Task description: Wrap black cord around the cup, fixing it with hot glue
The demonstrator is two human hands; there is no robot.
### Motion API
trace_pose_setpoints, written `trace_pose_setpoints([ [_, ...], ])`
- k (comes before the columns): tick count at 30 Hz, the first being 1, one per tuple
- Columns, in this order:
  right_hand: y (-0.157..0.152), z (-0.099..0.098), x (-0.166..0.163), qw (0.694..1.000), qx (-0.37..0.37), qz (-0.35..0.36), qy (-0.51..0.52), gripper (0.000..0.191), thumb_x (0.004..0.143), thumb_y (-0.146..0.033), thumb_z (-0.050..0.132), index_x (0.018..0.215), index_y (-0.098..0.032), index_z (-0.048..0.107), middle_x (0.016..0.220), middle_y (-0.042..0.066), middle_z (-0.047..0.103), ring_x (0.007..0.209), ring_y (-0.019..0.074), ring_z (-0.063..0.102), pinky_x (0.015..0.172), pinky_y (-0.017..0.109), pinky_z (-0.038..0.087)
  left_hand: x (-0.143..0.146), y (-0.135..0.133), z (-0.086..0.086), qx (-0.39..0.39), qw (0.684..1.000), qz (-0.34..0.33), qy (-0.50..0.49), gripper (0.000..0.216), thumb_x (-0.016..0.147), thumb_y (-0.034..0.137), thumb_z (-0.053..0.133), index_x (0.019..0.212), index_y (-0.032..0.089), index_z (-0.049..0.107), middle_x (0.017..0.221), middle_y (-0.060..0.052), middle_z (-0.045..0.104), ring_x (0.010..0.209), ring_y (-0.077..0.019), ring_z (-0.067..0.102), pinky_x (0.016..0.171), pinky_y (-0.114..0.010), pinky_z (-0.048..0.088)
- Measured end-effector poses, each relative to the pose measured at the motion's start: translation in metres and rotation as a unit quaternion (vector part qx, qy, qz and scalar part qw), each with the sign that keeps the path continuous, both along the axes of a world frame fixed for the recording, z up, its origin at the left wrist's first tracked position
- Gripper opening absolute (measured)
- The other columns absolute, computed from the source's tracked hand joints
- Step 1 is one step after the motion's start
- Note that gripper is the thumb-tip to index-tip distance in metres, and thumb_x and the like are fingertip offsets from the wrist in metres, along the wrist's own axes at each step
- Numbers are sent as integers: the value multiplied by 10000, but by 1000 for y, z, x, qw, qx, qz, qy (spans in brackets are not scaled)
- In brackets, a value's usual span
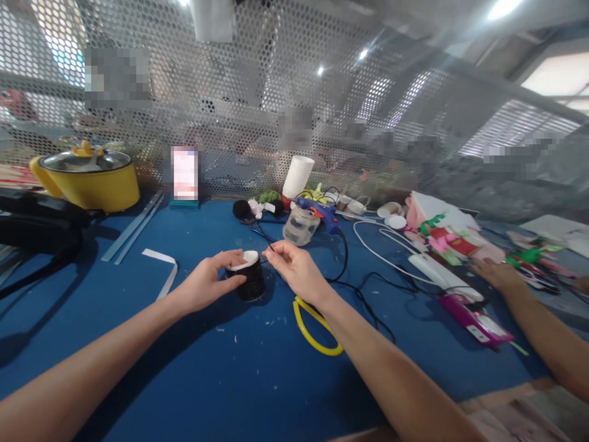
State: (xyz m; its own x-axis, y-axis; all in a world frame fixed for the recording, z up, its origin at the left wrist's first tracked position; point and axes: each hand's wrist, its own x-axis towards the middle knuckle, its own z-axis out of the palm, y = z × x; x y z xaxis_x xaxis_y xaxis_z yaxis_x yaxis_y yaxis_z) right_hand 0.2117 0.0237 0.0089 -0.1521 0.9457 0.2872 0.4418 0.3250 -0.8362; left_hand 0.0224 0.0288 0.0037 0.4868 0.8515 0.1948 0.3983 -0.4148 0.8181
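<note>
Steadiness matters now: I brace the black cup (248, 279) on the blue table (193, 362) so it can't twist while the thin dark strand (268, 240) meets its white rim. My left hand (209, 283) curls half-closed around the cup's side, thumb by the rim. My right hand (294, 267) pinches the strand, fingertips tight together, just beside the cup, yellow-handled scissors (315, 328) under my wrist

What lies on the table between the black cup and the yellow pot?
In the head view, a white paper strip lies on the blue table between the black cup and the yellow pot, with two grey rails nearer the pot.
</note>
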Motion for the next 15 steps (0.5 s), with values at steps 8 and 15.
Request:
trace_pose_setpoints([
  [8,9,-7,-3,1000,0,-19,-3,209,767,-367,463,734,-171,526,696,27,574,622,139,512,592,267,411,-1,-1,0,12,1000,-14,-8,188,717,231,528,886,166,578,1119,-113,594,1191,-233,404,967,-391,320],
  [15,13,-14,-9,1000,1,-28,-3,184,760,-347,463,695,-179,501,634,8,537,618,144,508,569,261,405,-2,0,-1,15,1000,-21,-9,182,728,240,527,882,152,570,1111,-123,597,1194,-234,400,967,-376,329],
])
